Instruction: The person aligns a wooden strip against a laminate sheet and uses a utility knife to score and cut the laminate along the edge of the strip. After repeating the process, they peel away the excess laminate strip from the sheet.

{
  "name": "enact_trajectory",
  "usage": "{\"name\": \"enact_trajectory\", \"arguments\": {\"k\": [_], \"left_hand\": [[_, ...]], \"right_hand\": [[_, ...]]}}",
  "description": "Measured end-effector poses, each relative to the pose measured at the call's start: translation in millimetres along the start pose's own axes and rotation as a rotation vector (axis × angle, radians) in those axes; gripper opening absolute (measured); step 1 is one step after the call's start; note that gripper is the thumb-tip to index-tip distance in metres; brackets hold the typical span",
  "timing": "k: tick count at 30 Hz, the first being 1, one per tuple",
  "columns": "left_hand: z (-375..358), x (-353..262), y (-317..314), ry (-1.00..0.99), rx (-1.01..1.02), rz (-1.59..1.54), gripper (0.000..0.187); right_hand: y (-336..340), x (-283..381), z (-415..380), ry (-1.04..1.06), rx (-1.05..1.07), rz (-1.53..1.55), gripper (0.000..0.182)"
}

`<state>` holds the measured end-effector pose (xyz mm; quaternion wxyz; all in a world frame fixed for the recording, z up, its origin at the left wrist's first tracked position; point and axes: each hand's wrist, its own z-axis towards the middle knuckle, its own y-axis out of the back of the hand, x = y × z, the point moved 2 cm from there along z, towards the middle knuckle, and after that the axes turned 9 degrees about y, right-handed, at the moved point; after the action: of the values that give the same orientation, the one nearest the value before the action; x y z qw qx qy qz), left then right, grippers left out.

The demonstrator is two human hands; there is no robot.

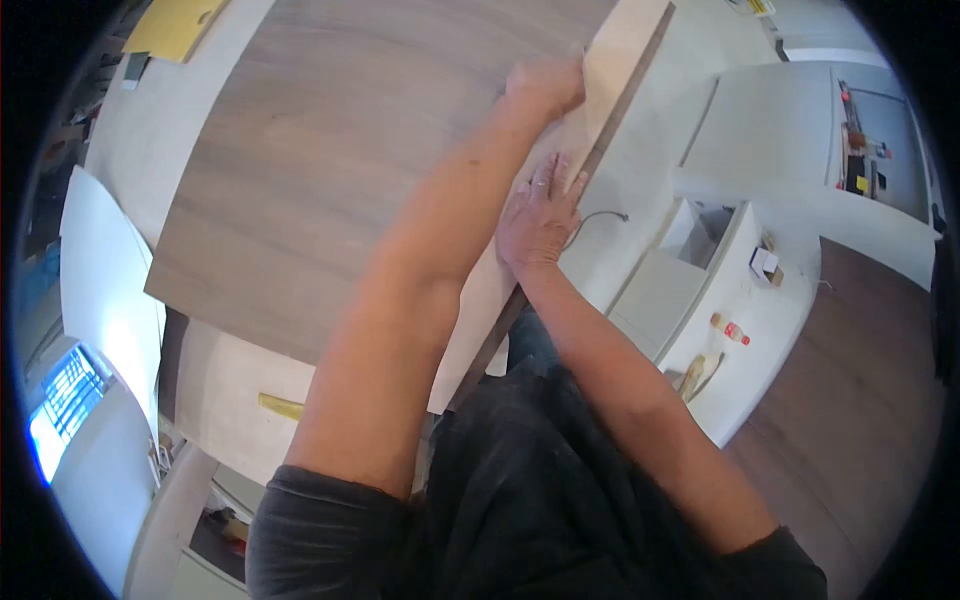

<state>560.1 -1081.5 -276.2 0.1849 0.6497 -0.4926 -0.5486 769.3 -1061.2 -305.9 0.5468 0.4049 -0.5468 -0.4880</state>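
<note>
A large brown wood-grain panel (330,150) lies before me, with a pale strip (615,45) running along its right side and a dark narrow edge beyond it. At the upper part of this strip my left hand (545,88) is closed with its fingers curled; what it holds, if anything, is hidden. Lower down, my right hand (540,220) rests on the strip with fingers stretched out, their tips near the dark edge. My left forearm crosses over the panel.
A yellow piece (170,28) lies at the upper left, and another yellow strip (280,405) below the panel. A white curved sheet (110,270) stands at left. On the right are an open white compartment (690,235), a small box (767,266) and a red-labelled bottle (732,330).
</note>
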Motion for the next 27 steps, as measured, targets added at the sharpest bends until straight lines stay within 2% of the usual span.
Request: {"name": "enact_trajectory", "arguments": {"k": [3,6,9,12,17,21,23,27], "left_hand": [[-0.9,-2.1,2.8,0.017,-0.032,-0.057,0.038],[-13.4,4.5,-4.5,0.046,0.008,0.016,0.05],[-62.2,24.9,-12.2,0.006,-0.049,-0.021,0.053],[-128.3,42.9,-9.6,0.018,0.087,0.007,0.059],[-281.1,94.2,-38.6,0.033,0.018,0.003,0.073],[-424.1,136.0,-68.4,0.054,0.002,0.078,0.077],[-483.3,144.0,-54.0,0.216,0.203,0.058,0.078],[-532.4,146.8,-56.0,0.248,0.25,0.145,0.08]], "right_hand": [[0.5,0.1,-4.1,0.007,0.006,-0.009,0.066],[2.2,-0.9,1.0,-0.026,0.045,-0.001,0.064],[1.9,2.7,2.5,-0.047,0.04,0.042,0.062],[0.1,-1.0,-2.2,-0.04,0.033,0.032,0.061],[-17.6,-8.5,-0.9,-0.032,-0.041,-0.122,0.057],[-11.0,1.6,-0.8,-0.066,-0.012,-0.139,0.056],[-8.3,4.7,-3.4,-0.065,-0.007,-0.156,0.055],[2.7,14.8,-8.7,-0.1,0.062,-0.132,0.057]]}}
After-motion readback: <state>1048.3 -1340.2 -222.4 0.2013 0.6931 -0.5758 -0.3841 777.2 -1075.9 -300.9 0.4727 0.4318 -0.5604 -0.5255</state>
